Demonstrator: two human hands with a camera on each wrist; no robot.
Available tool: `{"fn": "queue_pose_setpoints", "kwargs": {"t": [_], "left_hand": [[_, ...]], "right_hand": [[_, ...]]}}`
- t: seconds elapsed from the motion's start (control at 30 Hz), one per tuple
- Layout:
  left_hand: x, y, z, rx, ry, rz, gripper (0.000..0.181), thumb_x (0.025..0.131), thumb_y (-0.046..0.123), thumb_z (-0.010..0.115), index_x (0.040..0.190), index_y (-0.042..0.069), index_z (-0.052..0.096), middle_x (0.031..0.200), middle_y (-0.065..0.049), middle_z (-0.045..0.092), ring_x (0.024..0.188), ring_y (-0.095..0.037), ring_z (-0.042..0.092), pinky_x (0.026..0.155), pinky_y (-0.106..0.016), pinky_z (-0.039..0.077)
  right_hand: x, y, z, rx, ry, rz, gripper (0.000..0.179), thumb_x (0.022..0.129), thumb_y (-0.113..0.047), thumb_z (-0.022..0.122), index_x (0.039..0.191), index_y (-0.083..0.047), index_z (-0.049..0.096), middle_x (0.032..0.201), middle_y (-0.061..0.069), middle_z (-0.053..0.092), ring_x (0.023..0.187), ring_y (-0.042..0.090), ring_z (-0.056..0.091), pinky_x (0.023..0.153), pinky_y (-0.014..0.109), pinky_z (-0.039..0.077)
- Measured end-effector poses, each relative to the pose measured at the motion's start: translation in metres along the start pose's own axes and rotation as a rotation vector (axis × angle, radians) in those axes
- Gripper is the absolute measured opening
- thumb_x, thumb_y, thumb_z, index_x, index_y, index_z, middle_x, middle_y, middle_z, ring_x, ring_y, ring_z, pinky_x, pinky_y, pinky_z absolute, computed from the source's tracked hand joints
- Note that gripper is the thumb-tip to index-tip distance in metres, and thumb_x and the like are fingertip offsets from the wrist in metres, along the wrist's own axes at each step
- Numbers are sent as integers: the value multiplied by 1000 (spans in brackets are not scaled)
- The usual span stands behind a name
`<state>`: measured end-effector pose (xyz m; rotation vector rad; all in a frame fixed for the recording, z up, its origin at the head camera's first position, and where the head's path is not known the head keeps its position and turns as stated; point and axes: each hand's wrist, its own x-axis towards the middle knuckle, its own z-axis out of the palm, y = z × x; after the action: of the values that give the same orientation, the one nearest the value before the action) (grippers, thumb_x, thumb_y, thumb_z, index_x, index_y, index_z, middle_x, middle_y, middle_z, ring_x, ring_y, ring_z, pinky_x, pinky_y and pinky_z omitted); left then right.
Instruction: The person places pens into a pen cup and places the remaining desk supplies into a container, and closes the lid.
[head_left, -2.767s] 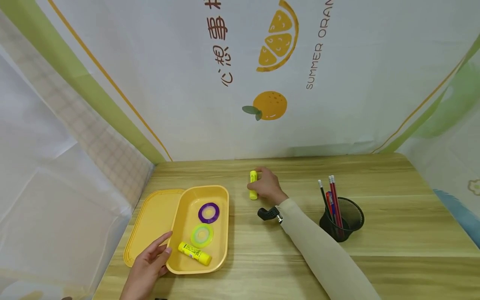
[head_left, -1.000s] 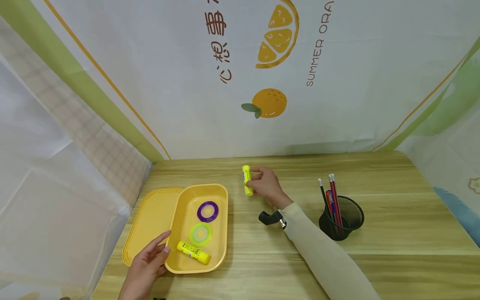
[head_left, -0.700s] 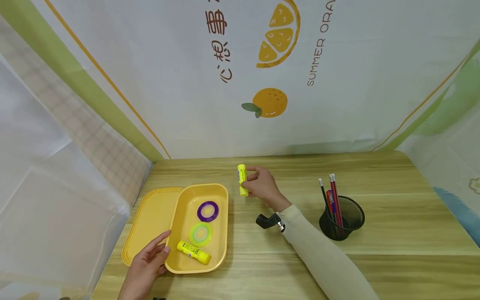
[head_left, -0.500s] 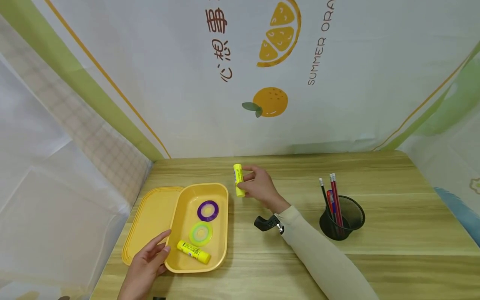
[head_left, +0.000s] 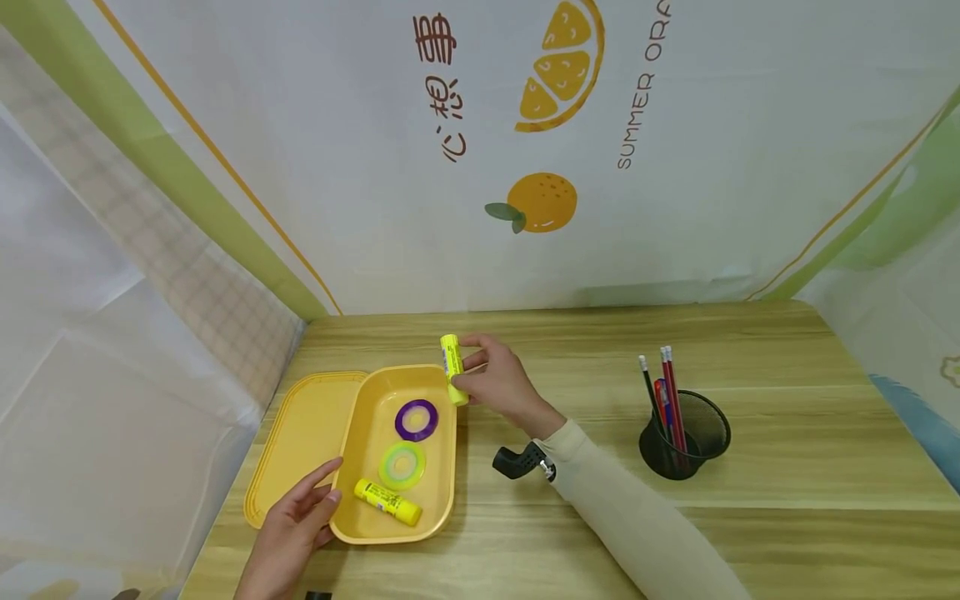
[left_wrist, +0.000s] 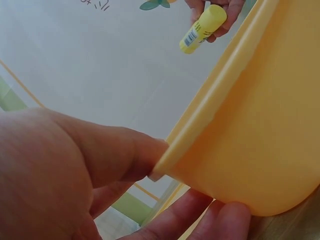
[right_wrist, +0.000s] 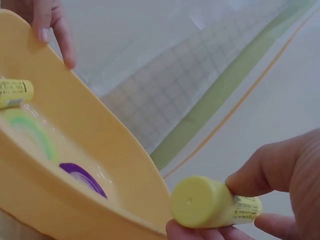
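Note:
My right hand (head_left: pixel 502 383) pinches a yellow glue stick (head_left: pixel 453 367) between thumb and fingers, over the far right corner of a yellow plastic box (head_left: pixel 360 530). The right wrist view shows the end of this glue stick (right_wrist: pixel 197 202) at the box's rim. My left hand (head_left: pixel 288 529) holds the box at its near left side; in the left wrist view one digit meets the rim and other fingers (left_wrist: pixel 232 220) lie against the outer wall. Inside the box lie a second glue stick (head_left: pixel 387 502), a green tape roll (head_left: pixel 402 481) and a purple tape roll (head_left: pixel 431 421).
A yellow lid (head_left: pixel 300 433) lies flat left of the box, partly under it. At the right stands a black mesh pen cup (head_left: pixel 701 429) with pencils and pens. A printed white cloth (head_left: pixel 375 208) hangs behind the wooden table (head_left: pixel 570 533).
My right hand has lifted the glue stick from the table's far side and carried it left to the box's far right corner. My left hand has stayed at the box.

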<state>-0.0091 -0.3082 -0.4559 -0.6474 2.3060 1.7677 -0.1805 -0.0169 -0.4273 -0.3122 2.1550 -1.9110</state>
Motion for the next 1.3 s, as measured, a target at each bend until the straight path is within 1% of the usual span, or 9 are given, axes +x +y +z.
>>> {"fn": "queue_pose_setpoints", "kwargs": {"t": [0.1,0.27,0.37,0.57,0.87,0.93,1.13,1.2,1.3], "left_hand": [[0,0,0,-2,-3,-1,55,109,17,61,162,17,45,123,-7,65,96,-13,67,76,-29,62],[0,-1,0,8,0,-7,55,109,17,61,162,18,45,122,-6,65,94,-13,66,75,-29,61],[0,-1,0,18,1,-7,55,109,17,60,162,18,45,123,-7,65,93,-12,66,74,-28,61],[1,-1,1,19,-3,-10,54,110,17,59,162,19,45,126,-8,65,94,-12,66,75,-28,60],[-1,-1,0,13,-4,-3,54,110,17,59,162,19,45,123,-7,65,93,-13,65,74,-28,60],[-2,-1,0,13,-6,5,54,110,18,59,162,19,45,123,-7,66,94,-13,66,74,-29,60],[-2,-1,0,7,-12,26,53,110,17,59,162,18,45,122,-8,66,93,-14,66,74,-29,60],[-3,0,0,-2,-11,33,53,110,17,59,161,19,46,120,-7,66,93,-14,67,74,-29,60],[-4,1,0,-10,-10,36,52,110,16,58,161,19,46,120,-7,66,95,-15,68,76,-30,61]], "right_hand": [[-3,-1,7,-20,-15,-20,64,89,-7,78,149,-14,56,114,16,65,91,22,71,75,52,66],[-9,-4,21,-55,-45,-34,64,89,-7,79,149,-15,57,114,14,65,90,19,69,67,40,66],[-12,-5,29,-83,-63,-38,63,90,-6,78,148,-17,57,113,12,65,89,19,69,63,36,65],[-14,-2,44,-103,-71,-26,60,89,-5,77,145,-17,59,111,11,64,87,17,69,64,39,65],[-19,0,62,-99,-93,-3,59,88,-3,76,143,-18,61,104,6,65,87,14,68,69,47,66],[-19,0,65,-100,-98,-2,59,88,-2,76,143,-19,61,103,6,65,86,13,68,68,45,66],[-20,-4,71,-112,-123,-6,61,89,-1,73,145,-16,58,102,6,67,86,10,68,59,27,62],[-20,-5,73,-109,-134,-13,61,89,-1,72,146,-15,57,104,7,68,87,9,68,59,27,62],[-18,-3,77,-101,-149,-11,62,90,1,71,147,-14,55,106,8,68,88,10,66,61,30,63]]}}
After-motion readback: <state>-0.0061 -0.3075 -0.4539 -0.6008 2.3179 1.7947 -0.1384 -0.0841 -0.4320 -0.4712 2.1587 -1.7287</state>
